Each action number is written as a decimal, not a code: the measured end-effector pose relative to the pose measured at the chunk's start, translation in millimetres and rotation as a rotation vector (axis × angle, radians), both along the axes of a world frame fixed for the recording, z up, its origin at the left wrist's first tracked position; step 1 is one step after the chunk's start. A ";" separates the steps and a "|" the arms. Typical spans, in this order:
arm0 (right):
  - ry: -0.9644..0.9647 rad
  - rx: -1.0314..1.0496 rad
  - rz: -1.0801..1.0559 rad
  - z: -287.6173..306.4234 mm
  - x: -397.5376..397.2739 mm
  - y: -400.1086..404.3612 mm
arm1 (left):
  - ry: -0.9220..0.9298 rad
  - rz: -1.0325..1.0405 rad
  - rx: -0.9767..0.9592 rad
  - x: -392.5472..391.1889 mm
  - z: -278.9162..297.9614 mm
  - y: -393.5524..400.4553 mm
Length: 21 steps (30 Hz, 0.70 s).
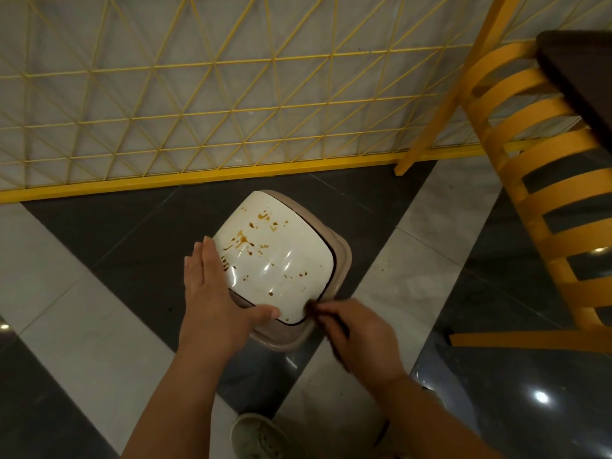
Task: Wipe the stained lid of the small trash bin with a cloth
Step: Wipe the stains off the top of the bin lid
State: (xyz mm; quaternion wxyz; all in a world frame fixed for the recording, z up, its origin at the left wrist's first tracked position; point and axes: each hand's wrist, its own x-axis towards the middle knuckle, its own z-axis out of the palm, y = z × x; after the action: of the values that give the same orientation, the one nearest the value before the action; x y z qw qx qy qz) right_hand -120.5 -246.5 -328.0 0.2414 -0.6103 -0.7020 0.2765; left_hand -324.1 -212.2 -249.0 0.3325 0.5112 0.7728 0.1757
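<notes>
Your right hand (356, 339), nearest you, pinched a dark cloth (313, 309) at the lid's (281, 256) near corner; the stains (243, 241) lay ahead and to its left. Your left hand (212, 293) lay flat-fingered, steadying the bin's (342, 256) left edge.

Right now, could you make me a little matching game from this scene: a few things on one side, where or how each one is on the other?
Things:
1. lid
2. left hand
3. right hand
4. chair

States:
A. yellow slats, standing at the right
B. white, spotted with brown stains
C. fingers straight, lying along the bin's left edge
D. fingers curled round something dark at the lid's near corner

Pairs: 1-B, 2-C, 3-D, 4-A
</notes>
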 end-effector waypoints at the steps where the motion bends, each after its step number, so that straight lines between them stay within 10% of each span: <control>1: -0.001 -0.003 -0.078 0.1 7.7 12.6 | -0.001 -0.002 -0.003 -0.1 -0.5 -0.3; 5: 0.091 -0.114 -0.413 1.4 9.1 41.6 | -0.007 -0.001 -0.012 1.0 -1.7 -2.1; 21: 0.318 -0.501 -0.531 15.0 13.7 105.4 | -0.029 -0.024 -0.008 -3.9 -7.1 1.2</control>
State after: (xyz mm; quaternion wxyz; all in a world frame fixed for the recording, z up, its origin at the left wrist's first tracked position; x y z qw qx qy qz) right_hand -106.8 -141.1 -313.0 0.2539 -0.7602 -0.3843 0.4581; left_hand -328.0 -210.9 -256.1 0.3478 0.5165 0.7624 0.1762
